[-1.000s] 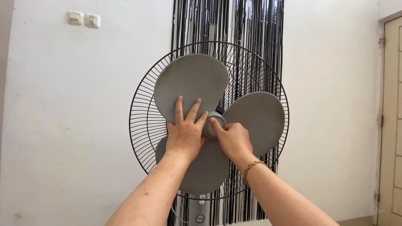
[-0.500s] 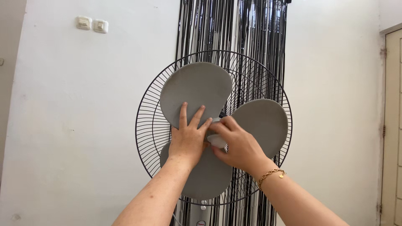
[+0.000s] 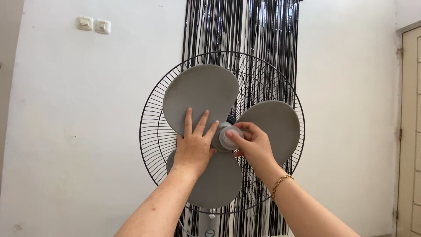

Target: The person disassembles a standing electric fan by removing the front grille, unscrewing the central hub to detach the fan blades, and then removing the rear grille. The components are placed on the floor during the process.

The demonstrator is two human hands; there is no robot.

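Note:
A standing fan faces me with its front guard off. Its grey three-lobed blade (image 3: 206, 92) sits in front of the black wire rear guard (image 3: 151, 131). My left hand (image 3: 194, 145) lies flat on the blade, fingers spread, just left of the hub. My right hand (image 3: 252, 145), with a gold bracelet at the wrist, has its thumb and fingers closed round the pale round hub cap (image 3: 229, 138) at the blade's centre.
Black foil-strip curtain (image 3: 241, 26) hangs on the white wall behind the fan. Two wall switches (image 3: 94, 25) sit at upper left. A cream door (image 3: 410, 131) is at the right edge. The fan's grey stand (image 3: 209, 226) shows at the bottom.
My right hand has turned on the hub cap: its fingers were draped over the cap half a second ago, and now the cap's face shows between thumb and fingers. My left hand stays on the blade.

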